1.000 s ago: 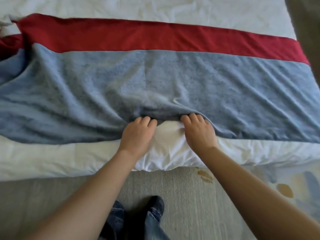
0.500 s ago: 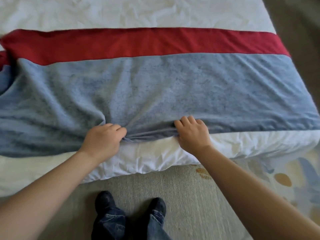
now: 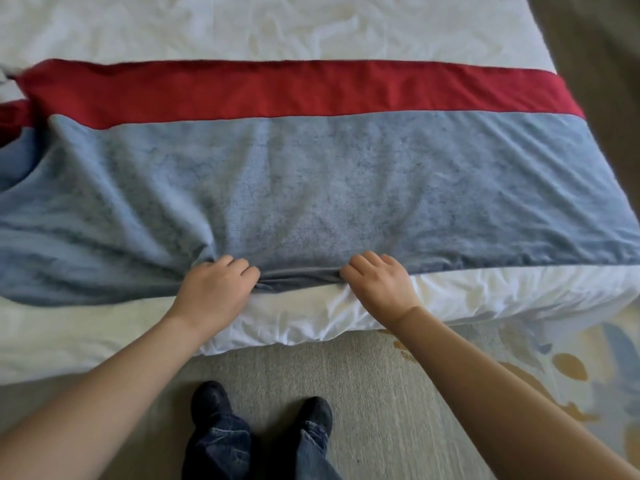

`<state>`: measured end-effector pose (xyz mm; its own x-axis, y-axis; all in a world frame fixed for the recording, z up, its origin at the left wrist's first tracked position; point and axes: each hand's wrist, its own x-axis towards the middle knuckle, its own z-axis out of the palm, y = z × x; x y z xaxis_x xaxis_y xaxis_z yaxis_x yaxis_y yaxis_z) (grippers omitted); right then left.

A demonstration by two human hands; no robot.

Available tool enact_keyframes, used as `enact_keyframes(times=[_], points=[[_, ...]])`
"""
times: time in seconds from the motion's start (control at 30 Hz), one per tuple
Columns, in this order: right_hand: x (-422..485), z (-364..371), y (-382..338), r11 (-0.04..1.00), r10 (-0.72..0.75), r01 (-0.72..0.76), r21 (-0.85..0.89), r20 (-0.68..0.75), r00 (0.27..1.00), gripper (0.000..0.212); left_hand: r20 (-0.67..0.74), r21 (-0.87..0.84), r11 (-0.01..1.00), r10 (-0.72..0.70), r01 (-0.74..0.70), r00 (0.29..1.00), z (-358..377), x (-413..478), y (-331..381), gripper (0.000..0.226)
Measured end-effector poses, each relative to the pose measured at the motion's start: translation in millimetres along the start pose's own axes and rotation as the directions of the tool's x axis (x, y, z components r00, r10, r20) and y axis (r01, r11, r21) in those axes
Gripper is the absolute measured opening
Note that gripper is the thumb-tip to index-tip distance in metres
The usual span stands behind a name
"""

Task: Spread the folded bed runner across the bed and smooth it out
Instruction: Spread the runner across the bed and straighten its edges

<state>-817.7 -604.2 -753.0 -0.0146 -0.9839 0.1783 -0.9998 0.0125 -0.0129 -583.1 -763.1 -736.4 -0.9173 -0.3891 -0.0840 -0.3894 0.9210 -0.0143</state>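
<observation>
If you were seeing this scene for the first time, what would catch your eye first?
A wide blue-grey fleece bed runner with a red band along its far side lies across the white bed. At its near edge, the left hand and right hand grip bunched fabric.

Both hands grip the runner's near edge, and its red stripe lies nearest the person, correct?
No. The head view shows the red stripe on the far side of the runner; the left hand and right hand do grip its blue near edge.
</observation>
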Motion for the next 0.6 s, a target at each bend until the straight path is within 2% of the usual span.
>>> enact_keyframes(times=[0.07,0.23,0.3,0.33,0.37,0.4,0.47,0.53,0.6], points=[[-4,3,-4,1.000,0.005,-0.005,0.018,0.031,1.000,0.027,-0.003,-0.023,0.999,-0.049,0.049,0.999,-1,-2,1,0.023],[-8,3,-2,0.989,0.067,-0.077,0.123,0.088,0.994,0.023,0.010,-0.022,0.999,-0.045,0.046,0.999,-1,-15,2,0.026],[-5,-3,-2,0.980,0.079,-0.112,0.166,0.194,0.978,0.016,0.034,-0.066,0.996,-0.063,0.065,0.997,-2,-22,1,0.019],[1,-8,-2,0.966,0.121,-0.175,0.188,0.267,0.956,0.013,0.056,-0.095,0.993,-0.067,0.072,0.996,-2,-26,0,0.012],[9,-14,-1,0.945,0.180,-0.262,0.193,0.359,0.916,0.015,0.073,-0.130,0.988,-0.071,0.081,0.995,-4,-27,-1,0.008],[18,-18,1,0.919,0.233,-0.344,0.195,0.436,0.869,0.023,0.085,-0.159,0.983,-0.076,0.089,0.993,-5,-27,-1,0.016],[37,-26,7,0.860,0.331,-0.456,0.227,0.430,0.840,0.035,0.079,-0.177,0.976,-0.118,0.131,0.990,-11,-20,-4,0.029],[58,-33,16,0.790,0.437,-0.550,0.270,0.381,0.815,0.036,0.079,-0.182,0.964,-0.180,0.192,0.980,-18,-5,-11,0.035],[79,-38,24,0.762,0.471,-0.584,0.279,0.380,0.796,0.035,0.027,-0.198,0.952,-0.231,0.232,0.972,-24,12,-20,0.035]])
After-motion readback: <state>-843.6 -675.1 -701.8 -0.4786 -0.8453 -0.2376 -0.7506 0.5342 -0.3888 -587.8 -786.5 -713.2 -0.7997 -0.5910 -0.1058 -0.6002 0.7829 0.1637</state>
